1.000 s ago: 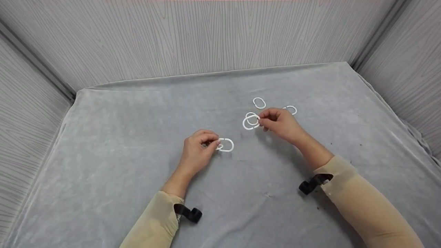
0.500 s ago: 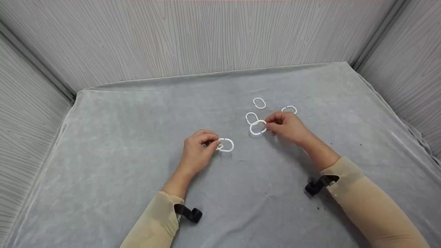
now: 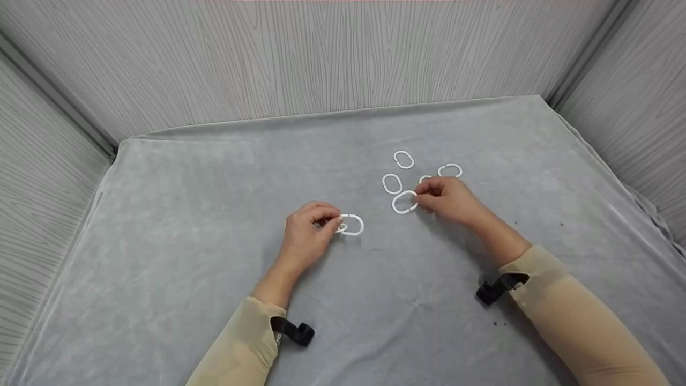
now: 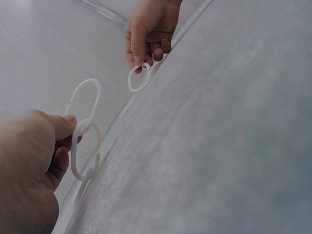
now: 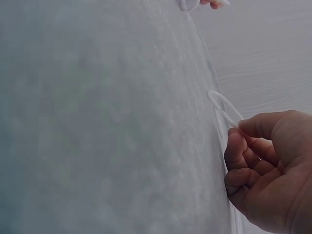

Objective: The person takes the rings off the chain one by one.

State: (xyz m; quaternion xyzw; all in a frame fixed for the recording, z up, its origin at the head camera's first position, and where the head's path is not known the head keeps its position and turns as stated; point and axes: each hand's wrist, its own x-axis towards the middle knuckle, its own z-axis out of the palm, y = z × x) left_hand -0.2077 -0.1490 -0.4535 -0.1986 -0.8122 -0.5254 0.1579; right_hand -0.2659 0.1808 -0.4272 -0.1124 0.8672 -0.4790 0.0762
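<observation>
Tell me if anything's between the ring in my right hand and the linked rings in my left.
Nothing visible stands between the single ring and the linked rings. The nearest loose ring lies on the cloth farther back, toward the wall.

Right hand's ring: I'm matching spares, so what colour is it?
That ring is white; the head view shows it best.

Beige sleeves, black wrist cameras
</observation>
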